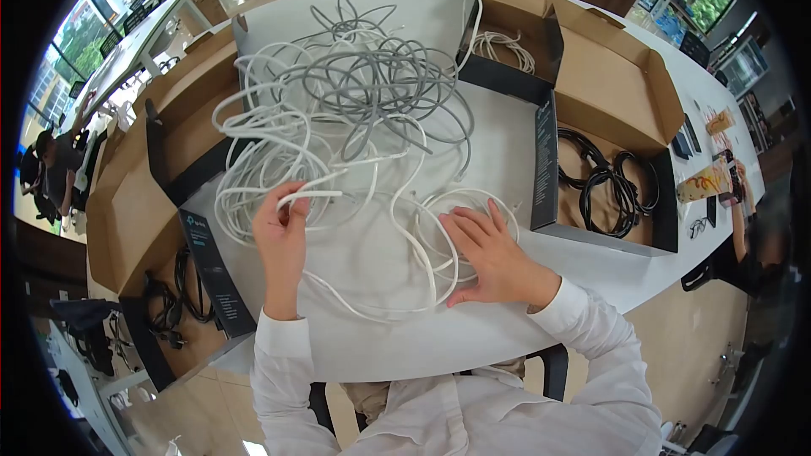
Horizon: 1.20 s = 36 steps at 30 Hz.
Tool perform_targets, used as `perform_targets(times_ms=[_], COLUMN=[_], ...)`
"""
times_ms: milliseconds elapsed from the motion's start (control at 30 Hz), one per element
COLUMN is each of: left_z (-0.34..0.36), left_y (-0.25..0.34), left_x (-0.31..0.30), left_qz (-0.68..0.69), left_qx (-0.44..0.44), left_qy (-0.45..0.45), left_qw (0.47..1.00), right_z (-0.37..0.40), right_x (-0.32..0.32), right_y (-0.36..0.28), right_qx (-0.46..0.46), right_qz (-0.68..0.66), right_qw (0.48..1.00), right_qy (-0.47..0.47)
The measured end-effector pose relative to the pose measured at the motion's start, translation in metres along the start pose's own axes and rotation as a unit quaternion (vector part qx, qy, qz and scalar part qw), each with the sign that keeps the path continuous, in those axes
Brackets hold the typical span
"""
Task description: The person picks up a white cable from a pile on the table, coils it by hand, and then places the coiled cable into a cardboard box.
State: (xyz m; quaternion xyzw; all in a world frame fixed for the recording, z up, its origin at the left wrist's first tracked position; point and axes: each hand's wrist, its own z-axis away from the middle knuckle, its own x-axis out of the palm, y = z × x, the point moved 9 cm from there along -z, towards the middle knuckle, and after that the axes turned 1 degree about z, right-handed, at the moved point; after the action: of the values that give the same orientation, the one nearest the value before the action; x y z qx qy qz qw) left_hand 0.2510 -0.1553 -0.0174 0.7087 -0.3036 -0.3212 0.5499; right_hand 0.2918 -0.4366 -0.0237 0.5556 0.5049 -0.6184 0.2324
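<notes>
My left hand point(281, 232) is closed round a white cable point(325, 194), at the lower edge of a large tangle of white cables point(262, 152). Gray cables point(363, 84) lie looped over the back of that tangle. To the right, my right hand point(490, 257) rests with its fingers spread on a loose white coil point(431, 241) on the white table point(355, 355). White strands run between the coil and the tangle.
An open box at right holds black cables point(604, 181); the box behind it holds a white cable point(505, 51). At left stand an open box point(198, 131) and another with black cables point(179, 287). Another person point(743, 228) sits at the right edge.
</notes>
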Motion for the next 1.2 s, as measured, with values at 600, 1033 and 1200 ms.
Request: perform_targets(times_ms=[600, 1033, 1200], left_z=[0.006, 0.108, 0.109], left_y=[0.005, 0.088, 0.034], left_x=[-0.006, 0.089, 0.121], left_qz=[-0.007, -0.205, 0.024], left_qx=[0.011, 0.381, 0.084], left_qy=[0.022, -0.184, -0.32], left_qw=[1.0, 0.883, 0.943], right_z=[0.067, 0.021, -0.023], right_x=[-0.078, -0.048, -0.031], right_y=[0.072, 0.069, 0.039], right_qx=[0.092, 0.165, 0.162], right_qz=[-0.391, -0.794, -0.849], right_qw=[0.763, 0.44, 0.409], right_qy=[0.506, 0.385, 0.291])
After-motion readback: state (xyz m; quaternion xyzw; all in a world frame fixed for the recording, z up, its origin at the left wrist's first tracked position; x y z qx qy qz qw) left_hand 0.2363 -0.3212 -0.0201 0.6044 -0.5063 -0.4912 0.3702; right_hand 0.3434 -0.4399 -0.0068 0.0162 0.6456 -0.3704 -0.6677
